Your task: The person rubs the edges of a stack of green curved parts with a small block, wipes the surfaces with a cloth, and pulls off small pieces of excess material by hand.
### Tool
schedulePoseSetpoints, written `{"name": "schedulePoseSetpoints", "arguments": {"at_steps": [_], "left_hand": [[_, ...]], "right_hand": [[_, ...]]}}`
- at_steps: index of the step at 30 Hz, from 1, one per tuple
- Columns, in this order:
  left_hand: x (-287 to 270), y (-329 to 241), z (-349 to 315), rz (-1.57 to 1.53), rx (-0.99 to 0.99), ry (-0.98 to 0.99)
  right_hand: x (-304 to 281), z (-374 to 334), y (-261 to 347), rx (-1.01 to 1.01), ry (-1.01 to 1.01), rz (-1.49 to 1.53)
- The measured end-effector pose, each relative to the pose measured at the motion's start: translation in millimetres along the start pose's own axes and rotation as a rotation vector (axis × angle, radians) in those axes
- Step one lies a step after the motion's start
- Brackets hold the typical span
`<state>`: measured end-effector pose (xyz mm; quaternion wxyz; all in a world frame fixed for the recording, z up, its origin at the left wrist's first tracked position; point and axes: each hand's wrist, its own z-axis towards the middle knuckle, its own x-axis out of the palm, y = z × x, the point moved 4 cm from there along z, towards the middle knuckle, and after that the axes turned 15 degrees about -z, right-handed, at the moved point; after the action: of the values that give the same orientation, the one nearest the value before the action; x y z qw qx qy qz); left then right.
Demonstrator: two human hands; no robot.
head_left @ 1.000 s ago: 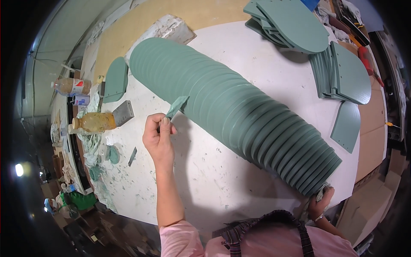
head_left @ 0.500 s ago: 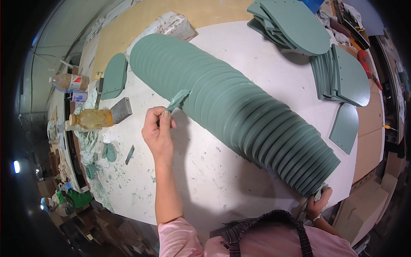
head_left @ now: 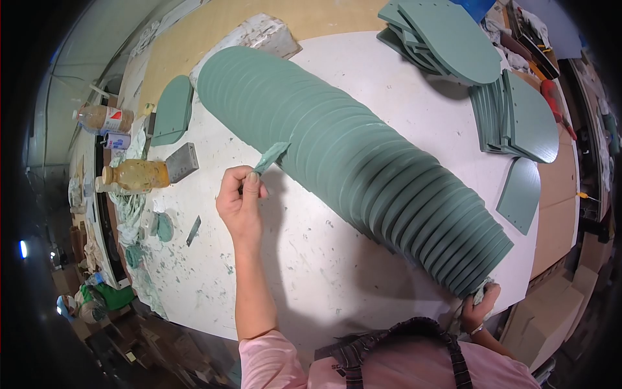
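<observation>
A long row of green rounded panels (head_left: 324,136), stacked face to face, lies diagonally across the white table from far left to near right. Beside its left side, my left hand (head_left: 241,198) pinches a putty knife (head_left: 273,157) smeared with green paste; the tip is at the panels' edges, and I cannot tell whether it touches. At the near right end of the row, my right hand (head_left: 480,308) is closed around a crumpled, green-stained rag (head_left: 481,293) against the last panels. Some of its fingers are hidden.
More green panels (head_left: 453,42) are stacked at the far right, with others (head_left: 525,120) below them. A single panel (head_left: 173,110) lies far left, near a grey block (head_left: 183,162), a bottle of yellowish liquid (head_left: 139,176) and a thin metal blade (head_left: 194,231). A wrapped block (head_left: 259,37) sits behind the row.
The putty knife has tilted slightly, its tip dropping a little along the panel edges. My left hand has barely shifted, and my right hand stays at the row's near end.
</observation>
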<state>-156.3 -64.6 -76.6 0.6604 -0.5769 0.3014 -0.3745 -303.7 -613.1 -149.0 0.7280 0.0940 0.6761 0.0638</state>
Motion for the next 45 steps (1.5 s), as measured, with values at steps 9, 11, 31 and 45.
{"name": "schedulePoseSetpoints", "arguments": {"at_steps": [9, 11, 31, 45], "left_hand": [[-2.0, 11.1, -3.2, 0.16, 0.02, -0.007], [-2.8, 7.3, -5.9, 0.269, 0.111, -0.016], [28.2, -18.2, -29.7, 0.344, 0.259, 0.118], [7.9, 1.3, -59.9, 0.248, 0.056, 0.022]], "right_hand": [[2.5, -1.4, -2.6, -0.008, -0.008, -0.016], [2.4, -0.5, -1.4, -0.008, -0.005, -0.013], [-0.3, 1.1, 1.4, -0.021, -0.007, -0.024], [0.2, 2.1, 2.8, -0.043, -0.03, -0.028]]}}
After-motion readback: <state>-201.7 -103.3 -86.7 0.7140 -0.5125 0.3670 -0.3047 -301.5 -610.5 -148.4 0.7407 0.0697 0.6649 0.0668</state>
